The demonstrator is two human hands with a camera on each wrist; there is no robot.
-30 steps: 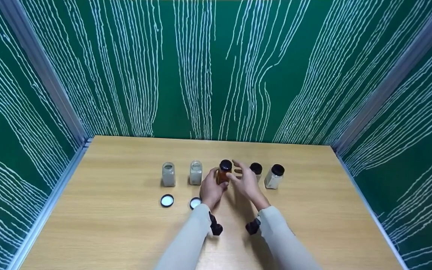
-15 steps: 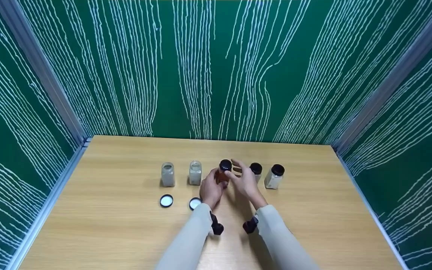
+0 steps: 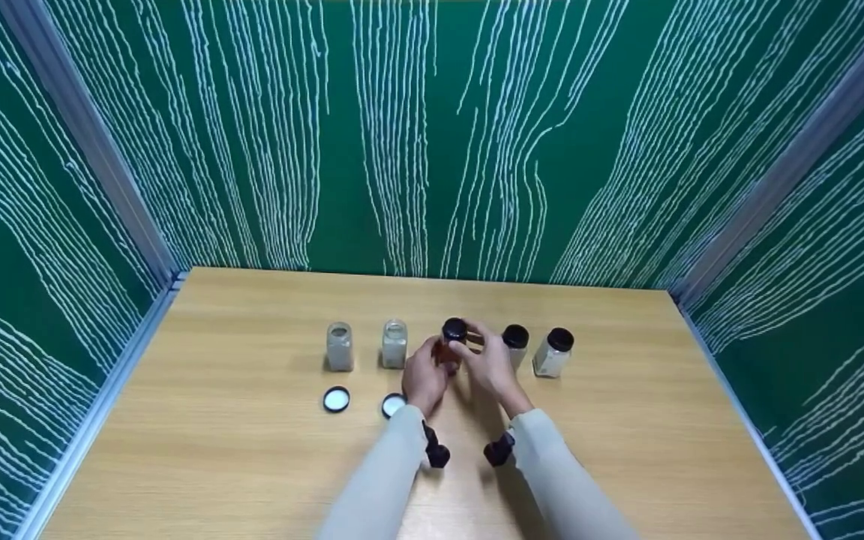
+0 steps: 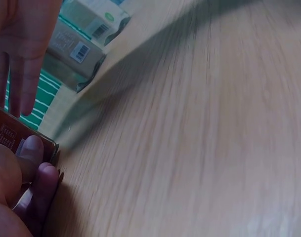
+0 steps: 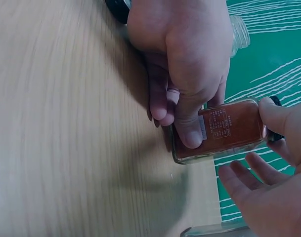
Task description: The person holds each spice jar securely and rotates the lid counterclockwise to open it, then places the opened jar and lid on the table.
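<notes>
A square glass spice jar (image 5: 234, 126) of red-brown powder, with a printed label, stands upright on the wooden table between both hands. My left hand (image 3: 424, 379) grips its lower body, the thumb across the label side in the right wrist view. At the top, my right hand (image 3: 493, 369) pinches the black lid (image 3: 454, 328) between thumb and forefinger. The other right fingers are spread beside the jar. In the left wrist view only the base end of the jar (image 4: 21, 136) shows; the lid is out of sight there.
Two lidless jars (image 3: 339, 349) stand on the left, with two black lids (image 3: 336, 400) lying white side up before them. On the right are two jars with black lids, one partly behind my right hand and one farther out (image 3: 552, 361). Green walls enclose the table (image 3: 214, 465).
My right thumb and forefinger have closed in on the lid from slightly apart. The left hand keeps its grip on the spice jar, and the other jars stay where they were.
</notes>
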